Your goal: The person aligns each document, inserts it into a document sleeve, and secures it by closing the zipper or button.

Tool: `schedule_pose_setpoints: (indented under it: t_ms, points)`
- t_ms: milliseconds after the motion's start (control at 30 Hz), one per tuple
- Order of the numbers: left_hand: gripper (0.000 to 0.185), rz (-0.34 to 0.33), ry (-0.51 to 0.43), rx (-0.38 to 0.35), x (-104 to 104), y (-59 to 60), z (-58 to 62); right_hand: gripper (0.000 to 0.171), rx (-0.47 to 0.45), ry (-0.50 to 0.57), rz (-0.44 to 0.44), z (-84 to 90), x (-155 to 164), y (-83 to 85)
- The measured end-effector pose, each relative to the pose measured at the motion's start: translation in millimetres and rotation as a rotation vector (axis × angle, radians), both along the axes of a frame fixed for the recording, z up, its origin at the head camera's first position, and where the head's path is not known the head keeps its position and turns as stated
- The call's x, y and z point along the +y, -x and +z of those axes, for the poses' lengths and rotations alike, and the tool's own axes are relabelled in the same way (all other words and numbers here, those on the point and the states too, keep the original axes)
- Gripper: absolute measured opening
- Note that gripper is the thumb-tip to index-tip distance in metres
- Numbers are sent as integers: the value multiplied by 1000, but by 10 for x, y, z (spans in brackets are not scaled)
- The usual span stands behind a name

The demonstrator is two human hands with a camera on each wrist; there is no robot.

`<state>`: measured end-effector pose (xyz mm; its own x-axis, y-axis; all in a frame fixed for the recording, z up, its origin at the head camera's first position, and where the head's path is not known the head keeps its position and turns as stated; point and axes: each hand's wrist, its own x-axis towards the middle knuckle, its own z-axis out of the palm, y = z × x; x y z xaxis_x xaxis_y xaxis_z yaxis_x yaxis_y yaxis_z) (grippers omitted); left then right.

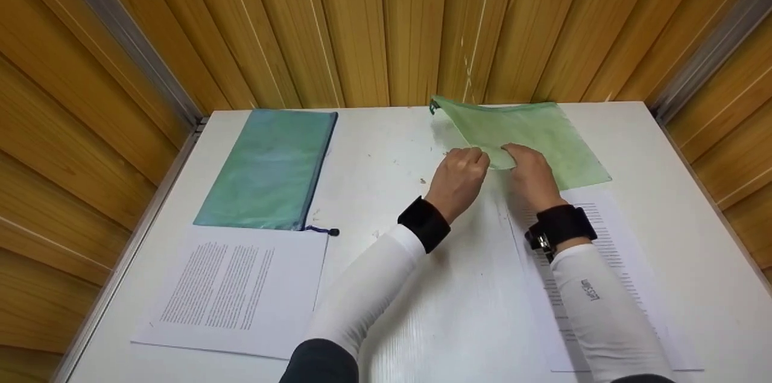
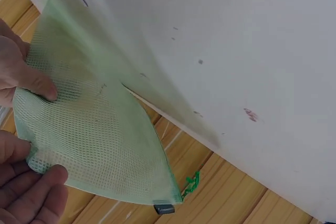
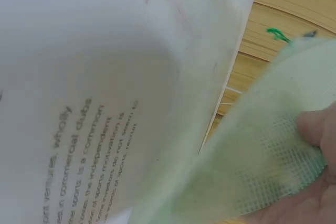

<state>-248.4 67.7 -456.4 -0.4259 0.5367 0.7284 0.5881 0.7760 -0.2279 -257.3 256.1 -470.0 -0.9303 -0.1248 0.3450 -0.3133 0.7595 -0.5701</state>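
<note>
A light green mesh zip pouch [image 1: 543,129] is lifted at its near-left part over the back right of the white table. My left hand [image 1: 461,177] pinches the pouch's near edge; in the left wrist view the thumb and fingertips [image 2: 52,174] meet at that edge. Just to its right, my right hand [image 1: 534,175] holds the same edge, its thumb [image 3: 312,127] lying on the mesh. At one far corner of the pouch hang a green cord [image 2: 191,183] and a dark tab [image 2: 164,209]. Below my right wrist lies a printed paper stack [image 1: 609,232].
On the left lies a blue-green zip pouch [image 1: 271,169] with a dark blue edge and a zipper pull [image 1: 333,232]. Nearer is another printed paper stack [image 1: 241,286]. A wood-patterned wall [image 1: 386,27] rises behind the table [image 1: 386,129].
</note>
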Motion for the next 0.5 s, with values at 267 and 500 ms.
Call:
schedule_pose_setpoints:
  t_ms: [267,500]
  points:
    - [8,-85,-88,-84,-46,-173,164,30,50,118,-86,68,-9,-8]
    - [27,-166,-221,-212,-199,-337,332,38,198,80,-36,173,-46,-146]
